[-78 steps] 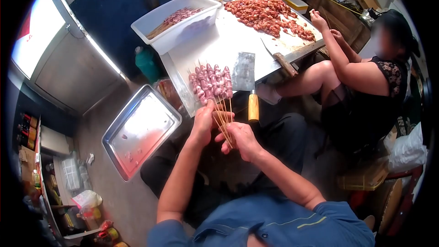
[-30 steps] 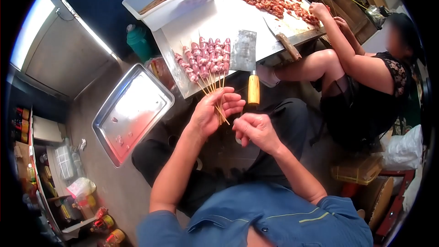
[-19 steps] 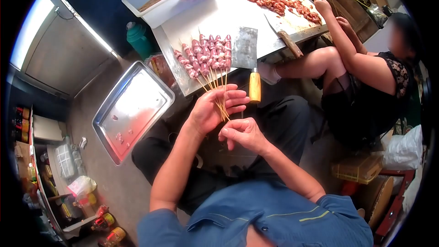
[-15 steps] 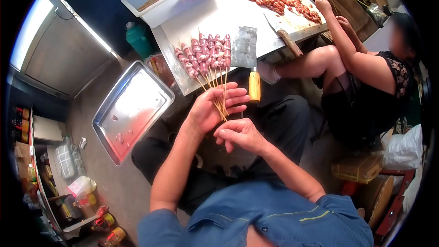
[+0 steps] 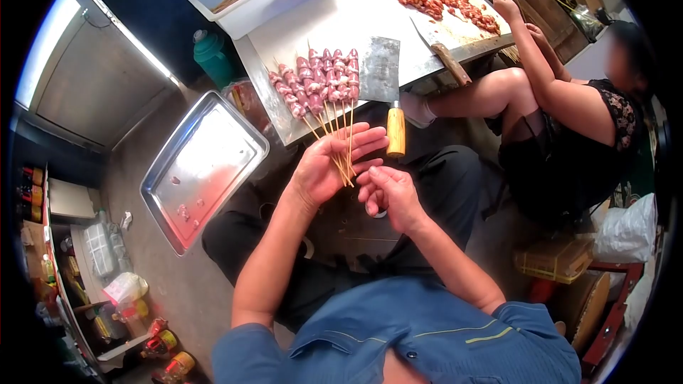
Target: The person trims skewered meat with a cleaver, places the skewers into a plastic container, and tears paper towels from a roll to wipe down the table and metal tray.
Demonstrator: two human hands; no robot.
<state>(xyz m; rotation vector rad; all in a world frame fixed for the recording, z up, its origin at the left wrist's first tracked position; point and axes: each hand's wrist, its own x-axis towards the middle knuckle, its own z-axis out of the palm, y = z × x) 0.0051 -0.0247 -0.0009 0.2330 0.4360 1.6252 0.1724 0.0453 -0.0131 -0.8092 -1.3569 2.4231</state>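
Head view. Skewers [image 5: 331,85], one fanned bunch: meat [image 5: 314,75] over the table's [image 5: 313,21] near corner, bare ends [image 5: 345,171] loosely cradled in your left hand [image 5: 326,165]. Your right hand [image 5: 391,195]: fingertips drawn together beside them; contents unclear. Advisable: firm left thumb, sticks evened. Long axes: pointing away from you, mostly leaning left, converging toward you.

The sticks [image 5: 351,135] are thin, matt, pale wood, and the meat [image 5: 314,80] threaded on them has a wet gloss. The cleaver [image 5: 380,71] pairs a dull, scuffed grey metal blade with a smooth yellow wooden handle, while the tray [image 5: 220,128] is shiny, reflective metal and the tub [image 5: 284,11] smooth white plastic. The shirt [image 5: 398,313] is matt blue cloth, and the bag [image 5: 626,231] crinkled, thin whitish plastic.
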